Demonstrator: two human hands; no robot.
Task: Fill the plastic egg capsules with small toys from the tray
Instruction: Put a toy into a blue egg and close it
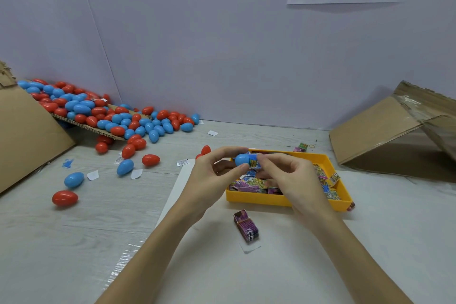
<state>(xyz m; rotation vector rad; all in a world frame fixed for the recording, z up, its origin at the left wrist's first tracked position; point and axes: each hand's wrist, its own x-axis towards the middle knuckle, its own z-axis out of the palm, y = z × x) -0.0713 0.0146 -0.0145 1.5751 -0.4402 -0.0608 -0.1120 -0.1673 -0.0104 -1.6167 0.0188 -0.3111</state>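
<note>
Head view: our left hand [209, 170] pinches blue egg [243, 159] above yellow tray [291, 201]; right hand [288, 173], fingers clamped, presses small folded toy [254, 163] into it. We judge best: keep egg steady, tuck toy fully inside before closing. Loose eggs [118, 116] wait far left.

Egg pile [118, 116] lies far left; tray [283, 201] right, packet bundle [246, 226] before it.
</note>
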